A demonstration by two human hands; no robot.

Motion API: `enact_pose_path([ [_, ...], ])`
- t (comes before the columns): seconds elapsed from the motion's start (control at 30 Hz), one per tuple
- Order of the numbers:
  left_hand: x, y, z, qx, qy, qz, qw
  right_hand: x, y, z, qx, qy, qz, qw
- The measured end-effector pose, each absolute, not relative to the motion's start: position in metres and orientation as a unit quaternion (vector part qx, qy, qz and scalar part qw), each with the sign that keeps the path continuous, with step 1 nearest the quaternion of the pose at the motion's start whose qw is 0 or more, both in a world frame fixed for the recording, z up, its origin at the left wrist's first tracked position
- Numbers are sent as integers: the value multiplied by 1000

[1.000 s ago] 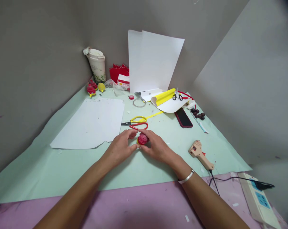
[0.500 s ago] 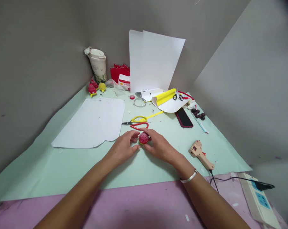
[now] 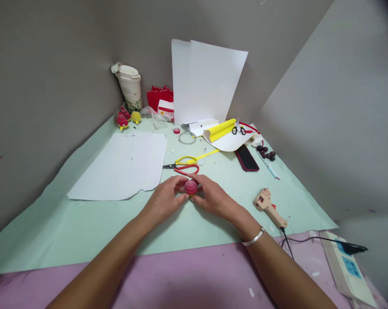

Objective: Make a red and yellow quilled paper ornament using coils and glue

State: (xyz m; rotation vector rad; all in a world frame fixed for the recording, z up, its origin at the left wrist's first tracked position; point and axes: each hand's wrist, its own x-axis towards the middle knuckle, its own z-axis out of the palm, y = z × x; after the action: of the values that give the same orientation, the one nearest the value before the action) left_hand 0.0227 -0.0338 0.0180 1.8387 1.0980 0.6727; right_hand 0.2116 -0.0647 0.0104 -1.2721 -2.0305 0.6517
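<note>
Between my hands is a small red dome-shaped craft piece (image 3: 190, 187) with pale patterning and a yellow edge underneath. My left hand (image 3: 164, 197) pinches its left side, thumb low and fingers curled behind. From the right, my right hand (image 3: 215, 198) grips the same piece with thumb and fingers; a silver bangle is on that wrist. Just beyond my fingertips lie scissors (image 3: 185, 165) with one yellow and one red handle. Similar red pieces (image 3: 122, 120) and a yellow one (image 3: 136, 117) stand at the back left.
A white sheet (image 3: 116, 171) lies to the left. On the right are a glue gun (image 3: 271, 208) with its cord, a phone (image 3: 247, 159) and a power strip (image 3: 348, 266). Behind stand a lidded cup (image 3: 131, 88), white boards (image 3: 209, 81) and a yellow roll (image 3: 222, 130).
My left fingers have closed in on the red piece, which has turned slightly and shifted a little left. The whole view has also shifted slightly.
</note>
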Motion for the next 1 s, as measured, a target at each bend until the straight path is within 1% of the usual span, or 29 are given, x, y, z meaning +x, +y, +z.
enact_pose_path([
  [0.33, 23, -34, 21, 744, 436, 277, 424, 214, -65, 11, -483, -780, 243, 314],
  [0.47, 23, -34, 20, 754, 439, 278, 402, 218, -64, 15, -478, -781, 247, 317],
  [0.67, 23, -33, 18, 766, 444, 268, 379, 223, -66, 19, -496, -775, 263, 289],
  [0.8, 23, -33, 19, 766, 450, 266, 373, 219, -66, 18, -491, -769, 273, 303],
  [1.0, 25, -35, 22, 757, 443, 272, 395, 212, -64, 13, -490, -765, 265, 323],
])
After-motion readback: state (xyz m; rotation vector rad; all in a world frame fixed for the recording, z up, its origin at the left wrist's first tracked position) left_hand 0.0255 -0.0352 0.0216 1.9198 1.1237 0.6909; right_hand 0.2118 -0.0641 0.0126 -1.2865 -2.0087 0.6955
